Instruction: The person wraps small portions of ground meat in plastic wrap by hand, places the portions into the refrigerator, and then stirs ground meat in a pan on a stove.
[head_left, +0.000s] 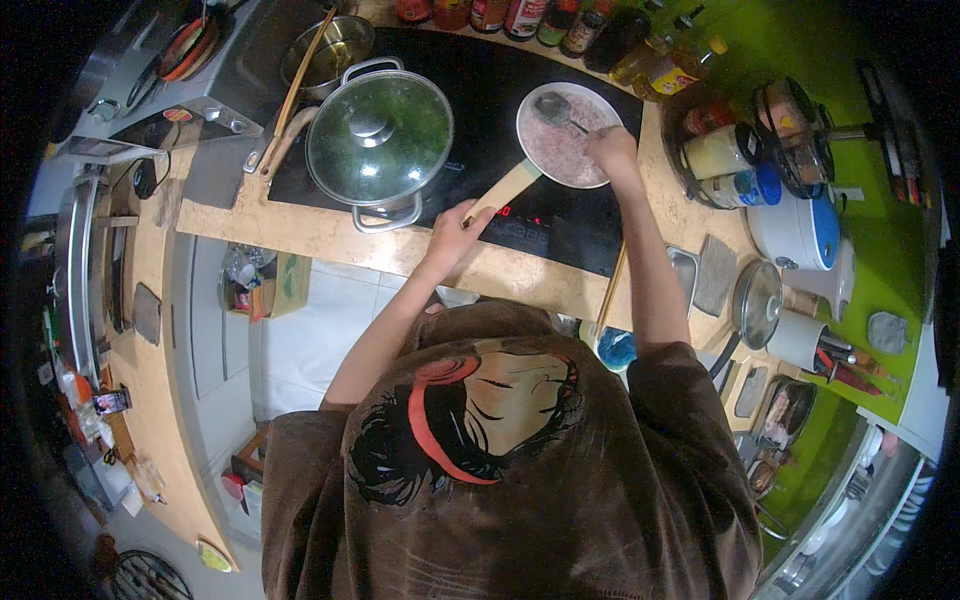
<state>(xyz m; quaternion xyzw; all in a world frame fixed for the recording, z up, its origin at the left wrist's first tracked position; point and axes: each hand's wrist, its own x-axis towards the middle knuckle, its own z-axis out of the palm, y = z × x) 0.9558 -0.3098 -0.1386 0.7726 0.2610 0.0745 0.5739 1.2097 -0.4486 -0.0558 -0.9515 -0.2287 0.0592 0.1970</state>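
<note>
My left hand (455, 234) is closed around the pale wooden handle (502, 194) of a small round pan (520, 142) on the black glass cooktop. Pinkish-white food, possibly ground meat in liquid, fills the pan. Over its right rim, my right hand (616, 152) grips a metal spoon (553, 109), whose bowl rests in or just above the food. To the left stands a large two-handled pot under a glass lid (381, 139), with green contents showing through. Red digits glow on the cooktop (480, 90) beside the wooden handle.
A metal pot (330, 51) with wooden chopsticks (306, 71) across it stands at the back left. Sauce and oil bottles (675, 73) line the back edge. Jars (721, 152), a lidded pan (757, 304) and a knife holder (797, 339) are on the right.
</note>
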